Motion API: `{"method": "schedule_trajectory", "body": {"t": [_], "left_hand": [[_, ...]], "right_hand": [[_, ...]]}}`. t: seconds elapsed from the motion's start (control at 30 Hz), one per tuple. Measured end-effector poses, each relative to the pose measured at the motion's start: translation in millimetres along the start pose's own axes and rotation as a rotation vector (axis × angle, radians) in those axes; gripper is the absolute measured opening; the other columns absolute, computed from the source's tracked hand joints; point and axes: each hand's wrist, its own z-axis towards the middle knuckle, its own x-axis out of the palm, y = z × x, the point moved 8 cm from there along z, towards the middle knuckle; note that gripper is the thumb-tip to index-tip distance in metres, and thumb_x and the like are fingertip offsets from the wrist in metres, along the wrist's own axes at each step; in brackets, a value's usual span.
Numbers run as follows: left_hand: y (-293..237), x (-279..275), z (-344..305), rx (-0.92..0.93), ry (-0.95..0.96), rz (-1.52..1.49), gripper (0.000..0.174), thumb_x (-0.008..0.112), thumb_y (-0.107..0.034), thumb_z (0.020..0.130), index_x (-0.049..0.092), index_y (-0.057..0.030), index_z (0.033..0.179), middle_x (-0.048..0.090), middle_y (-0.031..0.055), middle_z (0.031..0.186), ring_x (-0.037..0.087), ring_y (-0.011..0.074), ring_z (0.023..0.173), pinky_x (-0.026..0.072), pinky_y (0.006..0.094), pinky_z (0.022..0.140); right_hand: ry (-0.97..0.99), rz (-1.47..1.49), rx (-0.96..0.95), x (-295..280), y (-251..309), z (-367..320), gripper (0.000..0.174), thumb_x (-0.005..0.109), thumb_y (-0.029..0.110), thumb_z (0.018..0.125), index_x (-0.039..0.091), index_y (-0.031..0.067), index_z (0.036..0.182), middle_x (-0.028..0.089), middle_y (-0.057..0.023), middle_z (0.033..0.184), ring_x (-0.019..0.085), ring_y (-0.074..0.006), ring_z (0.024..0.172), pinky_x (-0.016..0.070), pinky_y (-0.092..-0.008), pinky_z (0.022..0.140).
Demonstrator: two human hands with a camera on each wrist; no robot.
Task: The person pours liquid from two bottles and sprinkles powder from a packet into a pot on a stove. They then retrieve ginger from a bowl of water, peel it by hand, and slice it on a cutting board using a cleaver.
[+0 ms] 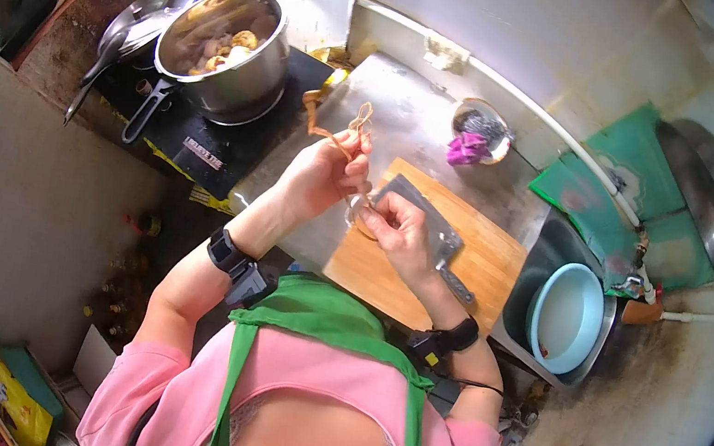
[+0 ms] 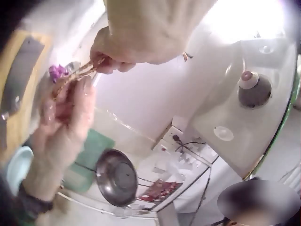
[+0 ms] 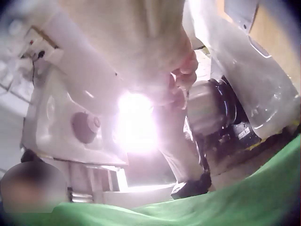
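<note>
Thin, tan, root-like strands (image 1: 362, 117) stick up and out to the side from the fingertips of my left hand (image 1: 328, 170). My left hand pinches them above the near side of a wooden chopping board (image 1: 494, 245). In the left wrist view the strands (image 2: 84, 71) stretch between both hands. My right hand (image 1: 400, 235) grips their other end, with its fingers curled inward. Beneath it a cleaver (image 1: 441, 234) lies flat on the board, its dark handle toward me.
Left, a steel pot (image 1: 256, 95) with pale and brown food pieces stands on a black cooktop (image 1: 191, 152), beside a glass lid (image 1: 151, 18). Behind the board sits a bowl with a purple scrubber (image 1: 469, 149). A light-blue basin (image 1: 597, 308) stands in the sink at right.
</note>
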Motion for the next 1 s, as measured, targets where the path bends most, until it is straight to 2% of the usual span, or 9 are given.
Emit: {"method": "schedule_trajectory", "body": {"t": [0.03, 0.33, 0.47, 0.5, 0.63, 0.73, 0.83, 0.9, 1.0], "left_hand": [[-11, -18, -7, 0.048, -0.146, 0.153, 0.022, 0.039, -0.024, 0.098, 0.049, -0.0089, 0.087, 0.032, -0.0046, 0.056, 0.024, 0.0078, 0.048, 0.0290, 0.0256, 0.053], [-77, -60, -50, 0.057, -0.157, 0.781, 0.018, 0.049, -0.020, 0.094, 0.058, -0.0046, 0.094, 0.052, -0.0038, 0.076, 0.042, 0.0036, 0.065, 0.0336, 0.0200, 0.054], [-100, -52, -72, 0.110, -0.096, 0.837, 0.025, 0.047, -0.023, 0.096, 0.060, -0.0018, 0.094, 0.049, -0.0035, 0.073, 0.042, 0.0055, 0.067, 0.0371, 0.0222, 0.059], [-108, -48, -79, 0.105, -0.056, 0.874, 0.027, 0.045, -0.029, 0.098, 0.058, -0.0056, 0.094, 0.047, -0.0070, 0.076, 0.042, 0.0038, 0.070, 0.0347, 0.0194, 0.059], [-159, -38, -95, 0.445, -0.104, 1.146, 0.011, 0.057, -0.010, 0.090, 0.057, 0.0010, 0.086, 0.051, -0.0002, 0.075, 0.048, 0.0066, 0.073, 0.0410, 0.0231, 0.062], [-220, -13, -94, 0.757, -0.070, 1.416, 0.008, 0.061, -0.006, 0.082, 0.056, -0.0008, 0.079, 0.051, 0.0115, 0.073, 0.053, 0.0255, 0.073, 0.0435, 0.0334, 0.066], [-283, 1, -77, 1.051, -0.029, 1.689, 0.008, 0.061, -0.003, 0.079, 0.057, 0.0012, 0.084, 0.056, 0.0117, 0.098, 0.054, 0.0268, 0.087, 0.0441, 0.0334, 0.079], [-316, -4, -60, 1.149, -0.109, 1.919, 0.006, 0.063, -0.011, 0.079, 0.065, -0.0070, 0.083, 0.055, 0.0108, 0.105, 0.048, 0.0312, 0.103, 0.0405, 0.0413, 0.088], [-336, -49, -23, 1.019, -0.148, 2.306, 0.009, 0.066, -0.015, 0.077, 0.069, -0.0105, 0.084, 0.054, 0.0087, 0.107, 0.045, 0.0288, 0.108, 0.0402, 0.0423, 0.087]], "right_hand": [[-0.062, -0.204, -0.055, 7, 9, 7, 0.016, 0.065, 0.013, 0.081, 0.053, 0.0058, 0.075, 0.054, -0.0056, 0.063, 0.050, -0.0123, 0.051, 0.0411, -0.0278, 0.049], [0.023, -0.875, -0.707, 99, 135, 63, 0.044, 0.072, 0.032, 0.073, 0.060, 0.0092, 0.108, 0.054, -0.0073, 0.086, 0.060, -0.0242, 0.068, 0.0498, -0.0353, 0.057], [0.095, -0.810, -0.298, 99, 100, 121, 0.016, 0.066, 0.020, 0.075, 0.065, 0.0056, 0.083, 0.059, -0.0078, 0.077, 0.062, -0.0259, 0.066, 0.0503, -0.0336, 0.060], [0.223, -0.751, -0.080, 98, 74, 134, 0.010, 0.061, 0.012, 0.080, 0.066, 0.0029, 0.081, 0.062, -0.0026, 0.071, 0.055, -0.0077, 0.058, 0.0454, -0.0246, 0.055], [0.521, -0.130, 0.321, 122, 56, 142, 0.014, 0.060, 0.017, 0.087, 0.065, 0.0037, 0.084, 0.062, -0.0016, 0.072, 0.052, -0.0043, 0.059, 0.0379, -0.0182, 0.051], [0.500, 0.175, 0.211, 138, 84, 166, 0.015, 0.058, 0.019, 0.090, 0.064, 0.0057, 0.089, 0.058, 0.0018, 0.065, 0.047, -0.0018, 0.053, 0.0332, -0.0165, 0.047], [0.311, 0.053, -0.111, 142, 137, 190, 0.012, 0.061, 0.012, 0.087, 0.062, 0.0035, 0.096, 0.060, -0.0024, 0.080, 0.052, -0.0041, 0.058, 0.0385, -0.0183, 0.049], [-0.044, -0.380, -0.527, 123, 179, 189, 0.024, 0.062, 0.003, 0.083, 0.058, 0.0027, 0.107, 0.059, -0.0062, 0.099, 0.057, -0.0071, 0.068, 0.0443, -0.0207, 0.054], [-0.065, -0.420, -0.497, 98, 167, 174, 0.034, 0.062, -0.001, 0.080, 0.055, 0.0034, 0.114, 0.056, -0.0078, 0.111, 0.060, -0.0094, 0.077, 0.0473, -0.0224, 0.059]]}}
